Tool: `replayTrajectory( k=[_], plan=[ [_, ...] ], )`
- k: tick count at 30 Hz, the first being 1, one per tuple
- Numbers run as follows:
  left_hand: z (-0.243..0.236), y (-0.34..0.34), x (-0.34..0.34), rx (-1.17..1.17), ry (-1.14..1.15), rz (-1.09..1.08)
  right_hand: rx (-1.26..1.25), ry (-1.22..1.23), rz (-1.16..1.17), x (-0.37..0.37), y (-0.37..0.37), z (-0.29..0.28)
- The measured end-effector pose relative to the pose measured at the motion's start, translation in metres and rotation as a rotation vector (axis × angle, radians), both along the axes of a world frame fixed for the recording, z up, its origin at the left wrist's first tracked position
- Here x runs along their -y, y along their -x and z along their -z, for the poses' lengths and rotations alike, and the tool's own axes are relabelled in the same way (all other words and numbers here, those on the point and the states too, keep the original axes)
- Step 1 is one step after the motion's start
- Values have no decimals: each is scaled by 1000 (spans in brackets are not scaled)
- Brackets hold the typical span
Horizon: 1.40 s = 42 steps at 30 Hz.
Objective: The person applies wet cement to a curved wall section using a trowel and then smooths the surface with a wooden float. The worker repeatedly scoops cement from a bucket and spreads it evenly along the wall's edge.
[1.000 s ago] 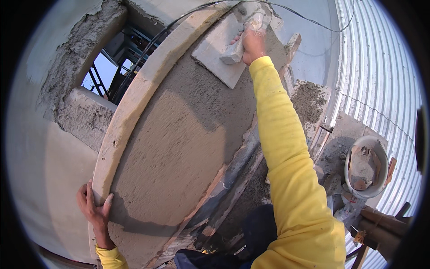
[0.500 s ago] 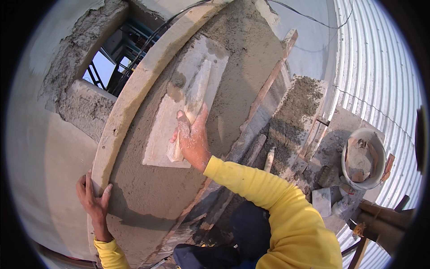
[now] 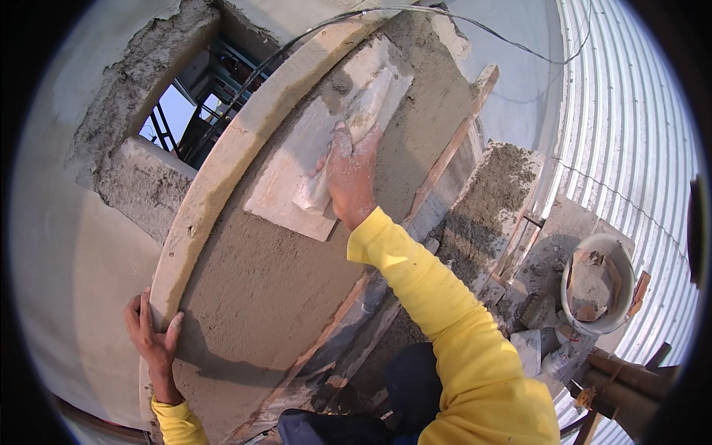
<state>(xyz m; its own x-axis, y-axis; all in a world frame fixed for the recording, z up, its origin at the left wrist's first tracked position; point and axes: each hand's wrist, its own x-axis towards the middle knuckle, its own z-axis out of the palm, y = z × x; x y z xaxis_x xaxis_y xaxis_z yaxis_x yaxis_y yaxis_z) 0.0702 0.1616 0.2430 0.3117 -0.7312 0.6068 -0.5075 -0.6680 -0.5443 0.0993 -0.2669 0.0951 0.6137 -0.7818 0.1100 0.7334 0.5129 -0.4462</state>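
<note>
My right hand (image 3: pixel 351 174) is wrapped round the handle of a long plastering float (image 3: pixel 278 191), whose pale flat blade lies on wet grey mortar (image 3: pixel 248 274). The float is tilted toward the upper right, and a small dab of mortar sits on its back. At the lower left, my left hand (image 3: pixel 154 334) grips the near end of a long wooden board (image 3: pixel 202 211), thumb on one side and fingers on the other. This board runs along the left side of the mortar, beside the wall.
Another wooden strip (image 3: pixel 452 152) borders the mortar on the right. Beyond it lie a board heaped with mortar (image 3: pixel 493 185) and a round bucket (image 3: pixel 599 285) with scraps inside. A rough opening (image 3: pixel 174 119) breaks the wall at left; a black cable (image 3: pixel 486 31) crosses the top.
My right hand has pushed the float up and to the right across the mortar, turning it slightly. My left hand keeps its hold on the board.
</note>
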Motion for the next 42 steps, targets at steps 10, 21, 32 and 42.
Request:
replayTrajectory(
  k=[10,21,32,42],
  plan=[
    [1,-8,4,18,-14,47,36,27,16,215,-33,6],
    [1,-4,5,-6,8,-2,-57,292,-188,-120,41,65],
    [2,-6,3,-8,17,52,-270,79,129,112,-11,119],
    [1,-7,-3,0,20,15,-295,295,120,-6,16,97]
  ],
)
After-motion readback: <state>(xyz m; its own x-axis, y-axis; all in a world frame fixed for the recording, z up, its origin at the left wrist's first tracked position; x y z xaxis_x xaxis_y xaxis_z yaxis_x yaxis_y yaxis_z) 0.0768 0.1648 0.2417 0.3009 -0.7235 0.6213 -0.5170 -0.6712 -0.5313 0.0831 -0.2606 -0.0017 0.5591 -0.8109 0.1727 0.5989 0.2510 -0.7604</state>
